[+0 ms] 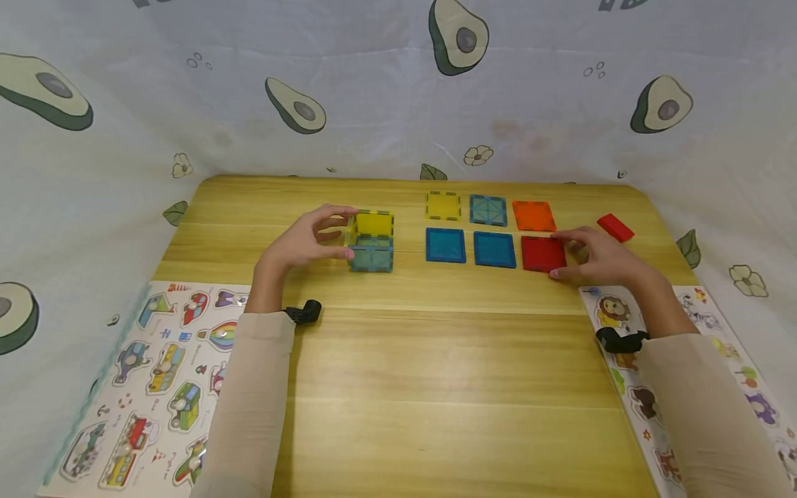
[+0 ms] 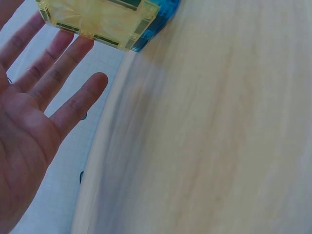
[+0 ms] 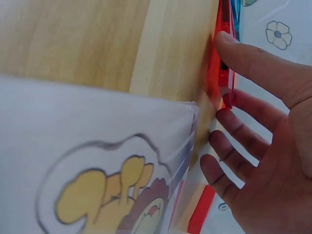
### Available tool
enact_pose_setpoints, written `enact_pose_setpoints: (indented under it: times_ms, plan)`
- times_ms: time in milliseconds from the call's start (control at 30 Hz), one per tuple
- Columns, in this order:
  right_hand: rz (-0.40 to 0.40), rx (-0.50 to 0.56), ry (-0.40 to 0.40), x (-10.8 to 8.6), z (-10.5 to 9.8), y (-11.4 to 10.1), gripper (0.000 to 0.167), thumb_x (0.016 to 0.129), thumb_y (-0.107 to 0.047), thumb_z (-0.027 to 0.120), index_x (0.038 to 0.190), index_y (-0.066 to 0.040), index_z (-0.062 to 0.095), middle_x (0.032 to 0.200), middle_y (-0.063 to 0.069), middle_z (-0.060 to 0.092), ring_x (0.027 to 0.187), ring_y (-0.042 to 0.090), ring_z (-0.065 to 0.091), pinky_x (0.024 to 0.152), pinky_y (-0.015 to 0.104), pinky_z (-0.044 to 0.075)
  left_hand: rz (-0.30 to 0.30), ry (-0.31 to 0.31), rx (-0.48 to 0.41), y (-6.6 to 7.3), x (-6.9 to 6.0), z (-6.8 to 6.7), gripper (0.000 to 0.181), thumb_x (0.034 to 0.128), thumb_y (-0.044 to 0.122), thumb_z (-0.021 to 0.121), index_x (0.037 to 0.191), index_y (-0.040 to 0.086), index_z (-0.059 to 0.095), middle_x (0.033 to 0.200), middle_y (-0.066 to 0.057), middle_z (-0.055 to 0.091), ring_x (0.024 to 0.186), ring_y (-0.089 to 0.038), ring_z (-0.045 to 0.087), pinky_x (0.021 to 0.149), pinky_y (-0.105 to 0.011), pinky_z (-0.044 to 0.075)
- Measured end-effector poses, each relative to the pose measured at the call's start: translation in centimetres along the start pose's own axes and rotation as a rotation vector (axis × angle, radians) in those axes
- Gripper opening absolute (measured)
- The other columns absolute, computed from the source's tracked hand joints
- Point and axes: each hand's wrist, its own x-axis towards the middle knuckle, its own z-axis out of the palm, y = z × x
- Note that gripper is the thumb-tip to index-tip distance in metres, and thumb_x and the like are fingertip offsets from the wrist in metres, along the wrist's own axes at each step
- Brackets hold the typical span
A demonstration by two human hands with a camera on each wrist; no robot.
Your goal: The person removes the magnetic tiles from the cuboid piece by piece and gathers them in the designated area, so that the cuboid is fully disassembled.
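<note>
Red tile (image 1: 540,254) at two o'clock of table (image 1: 448,387), pinched by its edges in right hand (image 1: 594,257); tile box (image 1: 372,244) at eleven o'clock, held between thumb and fingers of left hand (image 1: 299,238). Probably light, stiff, slippery plastic: better to grip at rims.

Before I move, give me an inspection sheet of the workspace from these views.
Surface: pale wooden table.
Job's things: box of yellow and blue tiles; yellow tile, patterned blue tile and orange tile in the back row; two plain blue tiles and red tile in front.
Clutter: red block beyond the right hand; left picture board and right picture board under the forearms.
Grippers: left hand grips the box's left side; right hand pinches the red tile's right end.
Cables: nothing seen.
Surroundings: avocado-print cloth behind and beside the table.
</note>
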Motion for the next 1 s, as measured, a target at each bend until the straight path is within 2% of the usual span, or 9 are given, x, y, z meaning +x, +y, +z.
enact_pose_setpoints:
  times_ms: [167,267,433,533,700,867,1000]
  plan:
    - [0.001,-0.017,-0.008,0.1,-0.2,-0.1,0.085,0.086,-0.039,0.083,0.153,-0.003,0.044,0.152,0.033,0.033,0.13,0.051,0.037,0.101,0.073,0.041,-0.006,0.006,-0.001,0.0,0.1,0.0,0.076,0.0842,0.008,0.085,0.151,0.018,0.05,0.158,0.001,0.043,0.148,-0.027,0.042,0.123,-0.049,0.035]
    - [0.032,-0.006,-0.01,0.0,-0.3,-0.3,0.087,0.086,-0.044,0.082,0.153,-0.003,0.043,0.149,0.031,0.037,0.128,0.049,0.039,0.1,0.071,0.044,-0.01,0.01,0.009,0.1,0.0,0.0,0.077,0.0834,0.008,0.086,0.151,0.02,0.051,0.158,0.002,0.043,0.148,-0.027,0.042,0.124,-0.049,0.035]
    - [0.067,0.055,0.056,0.1,-0.5,-1.3,0.082,0.094,-0.054,0.069,0.153,-0.003,0.041,0.144,0.029,0.046,0.127,0.049,0.044,0.099,0.068,0.046,-0.001,0.03,0.019,0.1,-0.2,-0.1,0.077,0.0834,0.005,0.085,0.151,0.017,0.051,0.158,-0.002,0.044,0.15,-0.03,0.041,0.125,-0.05,0.032]
    - [0.041,0.084,0.126,0.1,-0.7,-2.5,0.075,0.098,-0.054,0.063,0.151,-0.003,0.045,0.143,0.028,0.05,0.126,0.048,0.048,0.097,0.064,0.048,0.012,0.032,0.02,0.1,-0.2,-0.2,0.075,0.084,0.003,0.084,0.151,0.013,0.051,0.157,-0.004,0.045,0.15,-0.03,0.04,0.125,-0.05,0.032]
    - [-0.02,0.122,0.203,0.5,-0.8,-5.2,0.068,0.099,-0.052,0.063,0.148,-0.006,0.052,0.141,0.024,0.056,0.122,0.041,0.053,0.093,0.053,0.05,0.036,0.036,0.023,0.1,-0.2,-0.3,0.067,0.0889,0.006,0.08,0.149,0.01,0.053,0.153,-0.005,0.047,0.147,-0.027,0.043,0.124,-0.049,0.034]
    - [-0.096,0.191,0.209,1.2,-0.1,-8.4,0.063,0.1,-0.046,0.065,0.148,-0.008,0.053,0.14,0.022,0.058,0.125,0.04,0.056,0.103,0.06,0.049,0.057,0.043,0.019,0.2,-0.3,-0.3,0.059,0.0931,0.009,0.076,0.148,0.009,0.055,0.15,-0.006,0.049,0.143,-0.026,0.045,0.123,-0.049,0.035]
    - [-0.18,0.258,0.207,2.3,1.3,-10.8,0.055,0.099,-0.035,0.069,0.145,-0.009,0.056,0.139,0.02,0.06,0.124,0.038,0.058,0.104,0.06,0.05,0.054,0.044,0.027,0.2,-0.3,-0.3,0.059,0.0932,0.011,0.076,0.148,0.008,0.055,0.149,-0.006,0.049,0.143,-0.026,0.045,0.123,-0.049,0.036]
